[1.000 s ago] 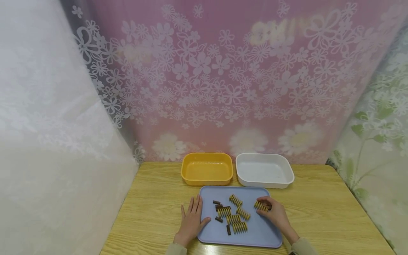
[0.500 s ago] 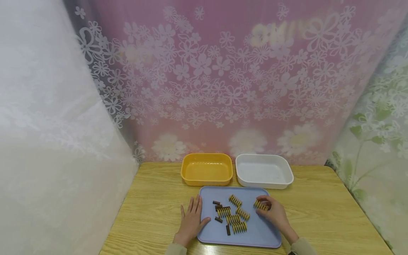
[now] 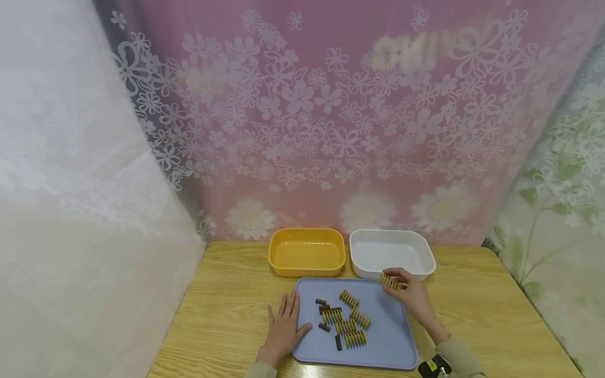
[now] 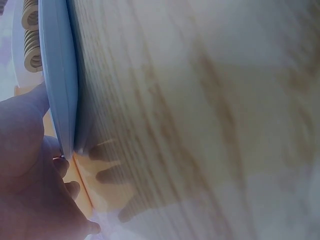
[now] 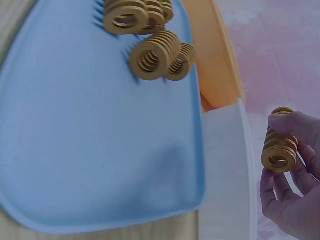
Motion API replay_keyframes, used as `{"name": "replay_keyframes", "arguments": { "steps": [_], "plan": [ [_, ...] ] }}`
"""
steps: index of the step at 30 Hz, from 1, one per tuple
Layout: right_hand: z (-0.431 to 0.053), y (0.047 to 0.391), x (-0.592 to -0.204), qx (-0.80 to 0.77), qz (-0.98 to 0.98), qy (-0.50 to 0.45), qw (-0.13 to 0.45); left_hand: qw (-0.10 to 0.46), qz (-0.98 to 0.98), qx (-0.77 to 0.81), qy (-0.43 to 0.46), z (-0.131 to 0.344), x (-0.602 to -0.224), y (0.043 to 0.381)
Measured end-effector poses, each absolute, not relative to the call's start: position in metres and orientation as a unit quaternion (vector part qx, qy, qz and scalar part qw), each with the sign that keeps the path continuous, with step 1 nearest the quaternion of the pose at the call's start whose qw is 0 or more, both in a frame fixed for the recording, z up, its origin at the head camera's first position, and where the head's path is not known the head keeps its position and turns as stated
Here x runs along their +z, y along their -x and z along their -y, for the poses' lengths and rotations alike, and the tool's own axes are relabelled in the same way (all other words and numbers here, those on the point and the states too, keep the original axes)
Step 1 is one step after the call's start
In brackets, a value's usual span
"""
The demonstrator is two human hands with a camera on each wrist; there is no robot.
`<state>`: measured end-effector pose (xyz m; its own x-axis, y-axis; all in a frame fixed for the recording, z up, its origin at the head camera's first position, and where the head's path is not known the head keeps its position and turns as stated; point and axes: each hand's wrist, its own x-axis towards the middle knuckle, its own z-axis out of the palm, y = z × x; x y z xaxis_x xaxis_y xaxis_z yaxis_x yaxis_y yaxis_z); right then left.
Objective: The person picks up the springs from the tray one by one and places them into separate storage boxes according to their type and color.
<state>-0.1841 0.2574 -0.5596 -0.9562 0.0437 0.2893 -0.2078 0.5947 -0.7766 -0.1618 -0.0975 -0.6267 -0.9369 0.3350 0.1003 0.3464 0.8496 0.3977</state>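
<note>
My right hand (image 3: 416, 300) pinches a yellow coil spring (image 3: 389, 282) between thumb and fingers, raised over the far right corner of the blue tray (image 3: 383, 346), close to the white bin's front wall. The same spring (image 5: 279, 145) shows end-on in the right wrist view. My left hand (image 3: 282, 332) lies with fingers spread at the tray's left edge, its thumb over the rim. Several larger yellow springs (image 3: 355, 338) lie on the tray's middle, some touching one another. Small dark brown springs (image 3: 324, 326) lie to their left, one partly hidden behind a yellow spring.
A yellow bin (image 3: 307, 272) and a white bin (image 3: 392, 274) stand side by side behind the tray on the wooden table (image 3: 227, 294). Flowered curtains (image 3: 302, 131) hang at the back and sides. A black device (image 3: 435, 366) sits at the right wrist.
My right hand has lifted the yellow spring from the tray's right side and carried it away from me, toward the white bin. The left hand stays in place.
</note>
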Motion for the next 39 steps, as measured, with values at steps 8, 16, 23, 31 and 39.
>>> {"name": "replay_keyframes", "arguments": {
  "steps": [8,16,23,31,39],
  "plan": [
    [-0.269,0.206,-0.549,0.432,0.882,-0.068,0.174,0.013,0.962,-0.211,0.176,0.097,-0.627,0.162],
    [-0.282,0.233,-0.539,0.416,0.890,-0.067,0.177,0.019,0.962,-0.208,0.178,0.098,-0.629,0.162],
    [-0.291,0.263,-0.542,0.398,0.902,-0.078,0.150,0.030,0.960,-0.212,0.180,0.098,-0.630,0.162],
    [-0.292,0.291,-0.565,0.406,0.907,-0.074,0.084,0.004,0.965,-0.198,0.174,0.098,-0.626,0.163],
    [-0.291,0.302,-0.589,0.380,0.921,-0.084,0.035,0.002,0.965,-0.199,0.172,0.099,-0.629,0.164]
  ]
}}
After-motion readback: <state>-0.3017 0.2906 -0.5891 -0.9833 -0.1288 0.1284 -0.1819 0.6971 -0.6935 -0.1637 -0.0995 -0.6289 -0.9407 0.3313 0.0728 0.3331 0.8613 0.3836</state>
